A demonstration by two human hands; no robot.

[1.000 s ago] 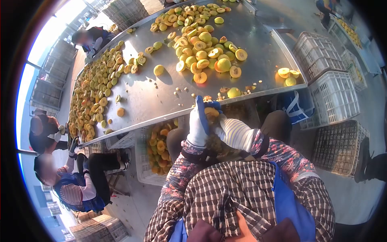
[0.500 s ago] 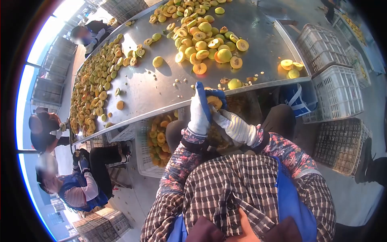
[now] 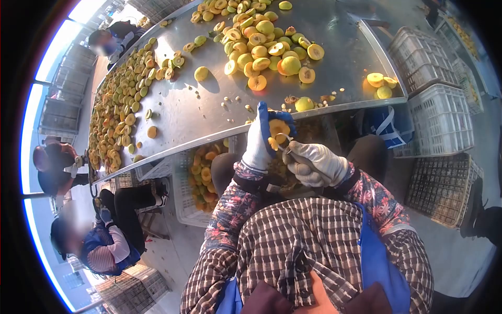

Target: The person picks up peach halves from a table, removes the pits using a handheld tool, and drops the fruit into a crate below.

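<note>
Just past the metal table's front edge, my left hand (image 3: 260,142), in a white glove with blue palm, is wrapped round a halved yellow fruit (image 3: 278,127) with its cut face up. My right hand (image 3: 315,165), in a whitish glove, is closed on a small tool with a curved metal end (image 3: 285,137). The tool's tip meets the fruit, and a small yellow piece hangs beside it. On the metal table (image 3: 209,115), a pile of cut fruit (image 3: 260,51) lies ahead, with small pits scattered near the edge.
More halves (image 3: 112,125) cover the table's left side. A white crate of fruit (image 3: 183,204) stands below the table, left of my knees. Stacked crates (image 3: 440,118) and a blue bag (image 3: 387,128) are at the right. Several people (image 3: 107,246) sit or stand at the left.
My right hand has turned and drawn back slightly, so the tool and the fruit's cut face now show. The seated person at the left has leaned a little.
</note>
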